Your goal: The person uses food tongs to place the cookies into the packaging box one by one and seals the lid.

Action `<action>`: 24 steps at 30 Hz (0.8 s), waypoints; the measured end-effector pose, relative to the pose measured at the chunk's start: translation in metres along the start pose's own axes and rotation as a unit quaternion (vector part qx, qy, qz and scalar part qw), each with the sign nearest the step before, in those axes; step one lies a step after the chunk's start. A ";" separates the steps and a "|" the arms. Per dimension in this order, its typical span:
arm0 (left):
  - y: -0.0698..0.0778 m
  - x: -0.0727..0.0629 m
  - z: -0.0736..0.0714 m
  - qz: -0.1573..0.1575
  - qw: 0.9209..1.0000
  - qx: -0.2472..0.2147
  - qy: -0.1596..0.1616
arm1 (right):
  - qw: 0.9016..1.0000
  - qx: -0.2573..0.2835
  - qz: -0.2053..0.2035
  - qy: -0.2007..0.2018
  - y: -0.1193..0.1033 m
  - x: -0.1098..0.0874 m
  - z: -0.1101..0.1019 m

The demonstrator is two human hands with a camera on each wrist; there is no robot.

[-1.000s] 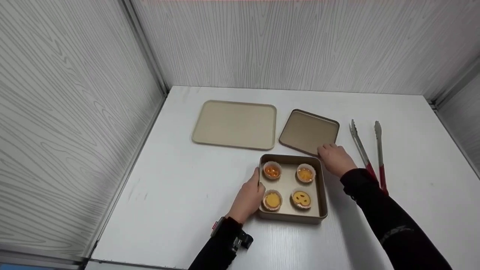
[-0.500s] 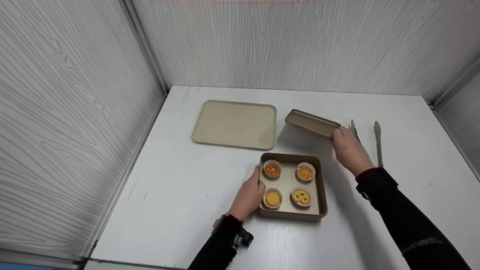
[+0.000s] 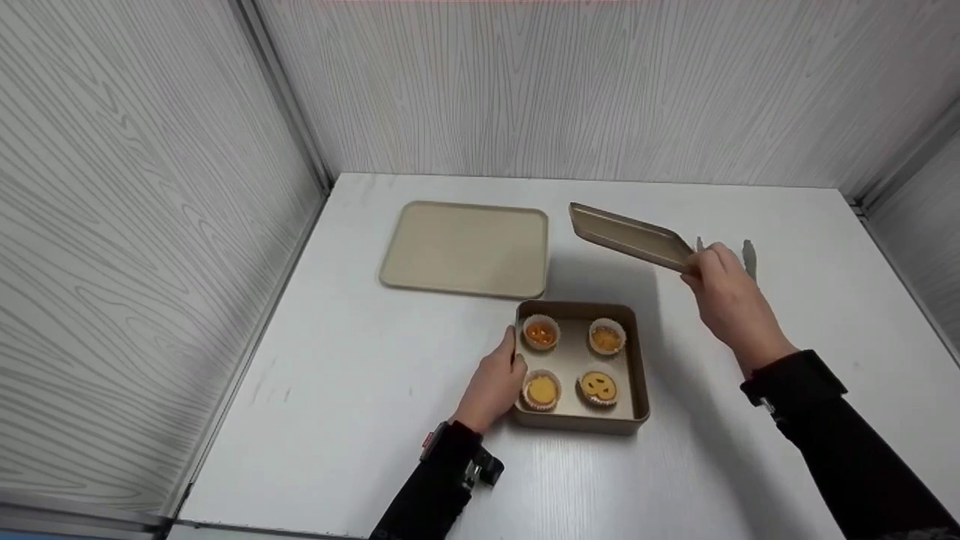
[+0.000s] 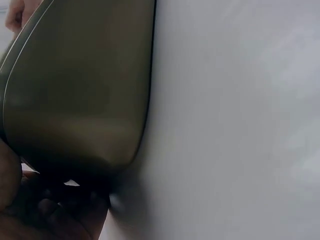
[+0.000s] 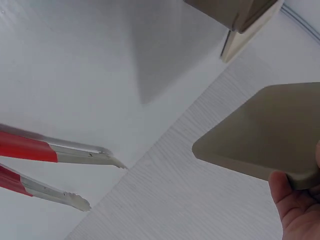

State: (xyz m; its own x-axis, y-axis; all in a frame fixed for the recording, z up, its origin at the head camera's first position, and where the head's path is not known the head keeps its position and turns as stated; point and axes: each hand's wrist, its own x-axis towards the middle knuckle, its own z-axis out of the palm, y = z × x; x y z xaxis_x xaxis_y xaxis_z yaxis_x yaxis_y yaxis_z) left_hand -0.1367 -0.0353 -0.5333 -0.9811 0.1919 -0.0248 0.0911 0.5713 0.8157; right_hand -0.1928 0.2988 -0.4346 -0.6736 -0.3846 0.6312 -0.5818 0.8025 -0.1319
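Note:
In the head view, my left hand point(image 3: 493, 382) grips the left wall of a square gold-brown baking tin point(image 3: 577, 422) that stands on the table. Several small tarts in white paper cups lie inside, among them an orange-topped tart point(image 3: 541, 334) and a round yellow tart point(image 3: 598, 387). The left wrist view shows the tin's outer wall point(image 4: 85, 90) close up; the left fingers are dark and partly hidden. My right hand point(image 3: 735, 300) pinches a shallow square lid point(image 3: 630, 234) by its right corner. The lid is tilted and held above the table, behind the tin.
A flat beige rectangular tray point(image 3: 465, 249) lies at the back left of the tin. Metal tongs with red handles point(image 5: 27, 146) rest at the right, mostly hidden behind my right arm in the head view. Pale walls border the back and sides.
My right hand has lifted the lid off the table, tilted it, and moved up and to the right with it. The left hand keeps its grip on the tin.

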 end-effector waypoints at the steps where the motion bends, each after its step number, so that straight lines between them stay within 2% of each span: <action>1: 0.000 0.000 -0.001 -0.001 1.000 -0.002 -0.001 | 1.000 0.002 -0.002 0.004 -0.002 0.000 -0.004; 10: -0.003 0.001 -0.005 0.005 1.000 -0.011 -0.003 | 0.999 0.018 -0.027 0.026 -0.025 0.006 -0.038; 18: -0.006 -0.001 -0.011 -0.003 0.998 -0.055 -0.019 | 0.994 0.081 -0.031 0.066 -0.041 0.019 -0.061; 21: -0.006 -0.002 -0.019 -0.001 0.998 -0.063 -0.008 | 0.992 0.099 -0.037 0.073 -0.045 0.022 -0.067; 24: -0.003 -0.002 -0.031 0.016 0.998 -0.061 0.017 | 0.991 0.107 -0.040 0.076 -0.048 0.024 -0.071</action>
State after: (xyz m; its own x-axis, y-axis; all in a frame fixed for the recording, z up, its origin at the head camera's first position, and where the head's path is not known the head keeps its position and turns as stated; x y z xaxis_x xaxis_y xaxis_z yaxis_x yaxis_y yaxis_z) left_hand -0.1404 -0.0624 -0.5180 -0.9832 0.1812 0.0204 0.1038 0.4640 0.8797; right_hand -0.1486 0.2832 -0.3583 -0.5549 -0.3573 0.7513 -0.7245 0.6515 -0.2252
